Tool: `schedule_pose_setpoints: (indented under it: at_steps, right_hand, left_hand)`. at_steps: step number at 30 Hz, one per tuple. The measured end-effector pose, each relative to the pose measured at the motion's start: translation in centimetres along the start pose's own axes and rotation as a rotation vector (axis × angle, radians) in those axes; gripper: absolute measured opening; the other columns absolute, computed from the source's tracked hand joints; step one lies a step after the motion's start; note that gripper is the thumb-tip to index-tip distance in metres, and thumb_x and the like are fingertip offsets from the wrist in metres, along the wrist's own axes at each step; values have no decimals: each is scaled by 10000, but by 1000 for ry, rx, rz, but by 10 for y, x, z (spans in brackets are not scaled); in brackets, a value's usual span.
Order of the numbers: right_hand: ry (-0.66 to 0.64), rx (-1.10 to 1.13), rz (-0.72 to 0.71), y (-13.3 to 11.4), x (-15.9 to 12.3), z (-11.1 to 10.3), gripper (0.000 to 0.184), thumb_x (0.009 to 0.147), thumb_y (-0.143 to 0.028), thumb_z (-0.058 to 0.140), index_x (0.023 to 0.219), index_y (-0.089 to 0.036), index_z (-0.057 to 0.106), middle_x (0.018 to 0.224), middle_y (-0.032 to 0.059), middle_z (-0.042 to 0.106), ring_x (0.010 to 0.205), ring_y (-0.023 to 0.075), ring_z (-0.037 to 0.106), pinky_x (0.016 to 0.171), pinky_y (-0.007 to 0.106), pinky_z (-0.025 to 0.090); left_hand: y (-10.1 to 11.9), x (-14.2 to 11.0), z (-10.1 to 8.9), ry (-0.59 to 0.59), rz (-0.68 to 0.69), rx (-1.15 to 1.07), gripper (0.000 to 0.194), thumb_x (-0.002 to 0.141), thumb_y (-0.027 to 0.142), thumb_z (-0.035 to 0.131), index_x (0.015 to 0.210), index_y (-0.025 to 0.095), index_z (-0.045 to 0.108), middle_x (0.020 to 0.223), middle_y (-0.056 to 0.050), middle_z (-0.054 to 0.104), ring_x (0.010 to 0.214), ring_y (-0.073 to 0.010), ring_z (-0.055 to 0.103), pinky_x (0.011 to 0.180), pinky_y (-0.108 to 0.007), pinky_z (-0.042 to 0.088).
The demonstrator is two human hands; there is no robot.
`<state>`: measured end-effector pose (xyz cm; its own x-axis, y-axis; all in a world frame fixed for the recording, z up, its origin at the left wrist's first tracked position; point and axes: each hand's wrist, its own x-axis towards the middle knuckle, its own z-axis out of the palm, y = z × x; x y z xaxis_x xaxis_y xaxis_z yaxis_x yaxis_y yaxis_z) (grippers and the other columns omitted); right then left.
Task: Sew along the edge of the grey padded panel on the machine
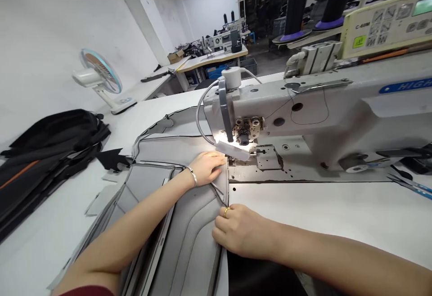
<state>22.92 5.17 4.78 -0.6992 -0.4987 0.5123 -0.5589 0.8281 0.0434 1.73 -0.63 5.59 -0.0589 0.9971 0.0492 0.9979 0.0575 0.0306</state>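
Observation:
A large grey padded fabric piece (199,228) with dark-edged seams lies over the table and reaches under the head of a sewing machine (280,111). Close to the lit needle area, my left hand (207,168) rests on the fabric with its fingers stretched forward and the thumb apart. The fingertips are partly hidden by the lamp (232,150). Nearer to me, my right hand (239,232) is closed around the fabric's right edge, its fingers curled over the seam. The needle itself is hidden behind the lamp and machine head.
Blue-handled scissors (411,184) lie at the right table edge. Black bags or garments (50,152) are piled on the left, with a small fan (101,80) behind them. Thread cones (295,12) and a control panel (388,24) stand above the machine.

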Motion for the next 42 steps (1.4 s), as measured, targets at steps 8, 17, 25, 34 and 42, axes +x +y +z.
schedule_pose_setpoints:
  at_steps: [8, 17, 25, 34, 42]
  right_hand:
    - [-21, 53, 16, -5, -13, -13, 193, 759, -49, 544, 646, -169, 445, 579, 6, 462, 541, 156, 400, 472, 287, 217]
    - [-86, 47, 9, -5, -14, -20, 204, 777, -49, 526, 651, -175, 428, 582, 6, 462, 552, 152, 397, 491, 283, 248]
    - [-104, 79, 16, -5, -21, -11, 196, 745, -44, 558, 664, -169, 431, 599, 0, 463, 554, 154, 375, 495, 276, 241]
    - [-98, 76, 9, -2, -16, -12, 201, 750, -51, 578, 656, -165, 441, 599, -3, 479, 557, 152, 372, 497, 273, 252]
    - [-106, 81, 4, -1, -14, -18, 201, 755, -37, 551, 659, -167, 433, 593, -8, 475, 548, 151, 364, 488, 276, 234]
  left_hand:
    - [40, 2, 3, 138, -26, -75, 254, 803, 167, 501, 1007, 133, 648, 1158, -69, 650, 1088, -245, 573, 991, -401, 433]
    - [48, 5, 1, 109, -79, -72, 141, 771, 150, 549, 873, 129, 645, 1034, -81, 676, 996, -245, 598, 940, -405, 450]
    - [47, 5, 4, 90, -93, -83, 194, 771, 161, 554, 924, 114, 665, 1078, -98, 649, 972, -244, 595, 938, -381, 454]
    - [45, 6, 6, 70, -90, -78, 211, 781, 170, 543, 939, 110, 669, 1095, -108, 644, 979, -240, 601, 951, -395, 446]
    - [44, 6, 8, 103, -82, -53, 182, 784, 183, 559, 905, 115, 676, 1059, -113, 623, 989, -238, 576, 969, -373, 442]
